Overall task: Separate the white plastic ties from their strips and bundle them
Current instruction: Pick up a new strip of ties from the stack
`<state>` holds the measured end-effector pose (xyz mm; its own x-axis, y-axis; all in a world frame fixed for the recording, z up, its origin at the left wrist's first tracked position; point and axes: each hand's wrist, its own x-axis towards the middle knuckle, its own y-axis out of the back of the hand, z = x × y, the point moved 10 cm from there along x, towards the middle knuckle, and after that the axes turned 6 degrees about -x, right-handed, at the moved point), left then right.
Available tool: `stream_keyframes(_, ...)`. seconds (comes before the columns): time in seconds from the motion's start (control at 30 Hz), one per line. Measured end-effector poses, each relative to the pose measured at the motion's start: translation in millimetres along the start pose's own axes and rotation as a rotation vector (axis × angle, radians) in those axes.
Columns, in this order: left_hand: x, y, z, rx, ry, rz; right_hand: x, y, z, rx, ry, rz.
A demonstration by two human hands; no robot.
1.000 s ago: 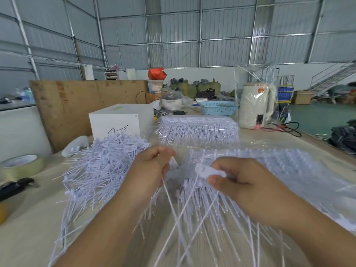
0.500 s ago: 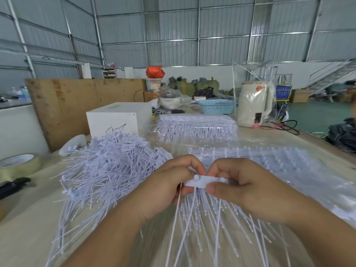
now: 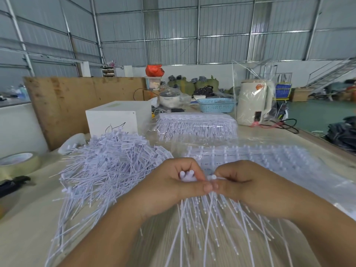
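My left hand (image 3: 173,182) and my right hand (image 3: 242,184) meet at the middle of the table, both pinching a white plastic strip (image 3: 187,176) whose thin ties (image 3: 208,224) fan down toward me. A big loose pile of separated white ties (image 3: 107,166) lies just left of my left hand. Behind my hands a clear bag of tie strips (image 3: 260,155) lies flat. Another wrapped stack of strips (image 3: 196,126) sits farther back.
A white box (image 3: 117,118) stands behind the loose pile, with a plywood board (image 3: 77,97) leaning behind it. A tape roll (image 3: 17,162) and a black tool (image 3: 13,184) lie at the left edge. A blue basket (image 3: 215,105) and a bagged white kettle (image 3: 254,103) stand at the back right.
My hands have come together from apart; both now pinch the strip's head close together. The view has tilted slightly, and the pile looks nearer.
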<state>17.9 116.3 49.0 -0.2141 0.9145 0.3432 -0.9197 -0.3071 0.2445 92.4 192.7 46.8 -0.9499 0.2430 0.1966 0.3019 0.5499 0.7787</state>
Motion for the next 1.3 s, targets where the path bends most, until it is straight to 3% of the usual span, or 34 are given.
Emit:
stream_keyframes(0.13,2.1,4.7,0.9,-0.089,-0.048,0.151,0.9,7.3,-13.0,0.087,0.075,0.159)
stream_keyframes(0.23,-1.4,25.7,4.4,-0.066,-0.12,0.434,-3.8,35.3,-5.6,0.153,0.034,0.464)
stream_keyframes(0.3,-4.8,37.6,4.4,-0.097,-0.122,0.523,-9.4,53.1,4.2,0.194,-0.004,0.593)
stream_keyframes(0.4,-2.3,35.3,0.7,-0.191,-0.071,0.421,-5.2,41.8,5.8,0.284,0.036,0.431)
stream_keyframes(0.5,0.2,18.5,0.0,-0.073,-0.046,0.259,0.3,11.0,-9.8,0.292,0.124,0.201)
stream_keyframes(0.57,1.5,5.1,-1.1,-0.054,-0.029,0.145,1.7,1.7,-13.8,0.261,0.147,0.139)
stream_keyframes(1.1,-0.1,-17.8,0.3,-0.151,0.025,-0.062,2.0,-12.7,-13.9,0.279,0.143,-0.02)
stream_keyframes(1.3,-2.4,-19.5,-3.2,-0.071,0.054,-0.148,1.2,-11.9,-12.2,0.234,0.097,-0.035)
